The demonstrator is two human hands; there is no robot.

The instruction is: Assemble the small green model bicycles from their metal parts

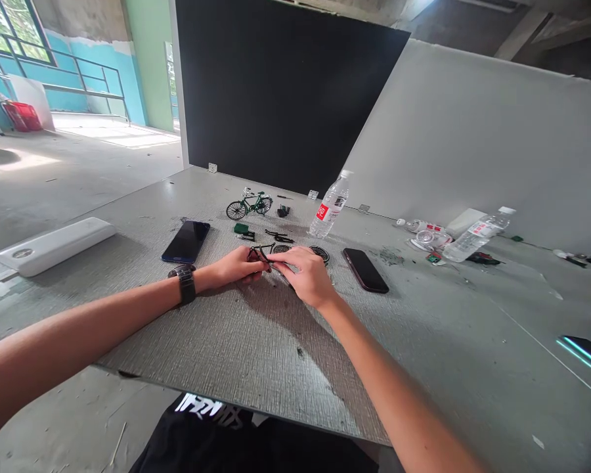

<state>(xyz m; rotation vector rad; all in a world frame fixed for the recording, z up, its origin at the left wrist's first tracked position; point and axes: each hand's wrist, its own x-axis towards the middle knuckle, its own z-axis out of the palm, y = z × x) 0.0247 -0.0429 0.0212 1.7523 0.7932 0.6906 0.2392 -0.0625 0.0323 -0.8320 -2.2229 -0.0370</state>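
Over the middle of the table, my left hand [241, 266] is closed around a small dark model bicycle frame [262, 252]. My right hand [306, 270] meets it from the right, thumb and forefinger pinched at the frame's near end. Whether a smaller part is between those fingertips is hidden. Just behind my hands lie small black spoked wheels [320, 253], partly covered by the right hand. Farther back are loose black parts [278, 236] and a green piece [241, 228]. A whole green model bicycle [250, 204] stands beyond them.
A blue-black phone [186, 241] lies left, a dark phone [365, 270] right. An upright water bottle [329, 205] stands behind; another bottle [479, 235] lies tilted at right among scraps. A long white device [56, 246] rests at the left edge. A black panel [290, 92] rises behind.
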